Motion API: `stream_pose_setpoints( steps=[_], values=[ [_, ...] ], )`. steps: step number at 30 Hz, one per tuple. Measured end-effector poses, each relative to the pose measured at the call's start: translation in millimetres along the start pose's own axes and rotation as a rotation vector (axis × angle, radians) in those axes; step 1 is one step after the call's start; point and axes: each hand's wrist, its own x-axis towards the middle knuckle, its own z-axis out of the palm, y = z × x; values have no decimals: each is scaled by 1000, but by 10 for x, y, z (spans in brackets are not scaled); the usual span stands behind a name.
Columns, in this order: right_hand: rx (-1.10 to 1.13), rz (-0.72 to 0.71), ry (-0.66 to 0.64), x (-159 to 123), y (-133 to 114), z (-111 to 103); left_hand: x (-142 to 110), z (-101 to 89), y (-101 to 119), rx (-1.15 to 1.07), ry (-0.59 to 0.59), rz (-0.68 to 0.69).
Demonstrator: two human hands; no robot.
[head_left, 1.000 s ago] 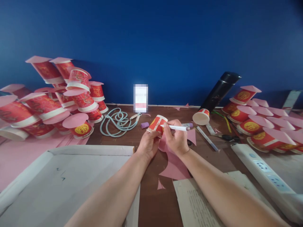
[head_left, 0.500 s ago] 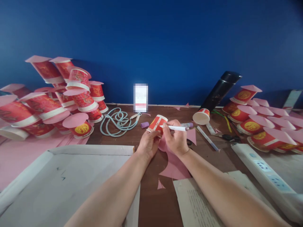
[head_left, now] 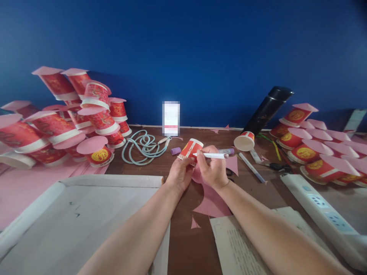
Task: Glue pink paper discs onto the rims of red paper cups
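My left hand (head_left: 181, 173) is closed around a red and white paper cup (head_left: 191, 148), which is tilted, rim toward the lower left. In my right hand (head_left: 213, 168) is a white marker pen (head_left: 215, 155), pinched near its front end. Its tip is at the white band on the cup's side; whether it touches cannot be made out. Under my hands lies cut pink paper (head_left: 213, 202), and black scissor handles (head_left: 229, 172) show partly beside my right hand. A purple cap (head_left: 176, 151) rests just left of the cup.
Cups with pink paper tops are stacked at left (head_left: 99, 154) and right (head_left: 311, 151). A loose cup (head_left: 244, 142), a black flask (head_left: 266, 110), a coiled cable (head_left: 143, 149) and a lit phone (head_left: 171, 118) stand behind. A white box lid (head_left: 109, 217) and a power strip (head_left: 318, 206) flank my arms.
Both hands keep almost the same pose on the cup and the pen. The pen has dipped very slightly, and a little more of the scissor handles shows.
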Motion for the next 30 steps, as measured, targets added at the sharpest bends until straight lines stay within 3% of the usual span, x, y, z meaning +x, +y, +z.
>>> stream_pose_setpoints(
  steps=[30],
  values=[
    [-69, 12, 29, 34, 29, -16, -27, 52, 26, -34, 9, -13]
  ],
)
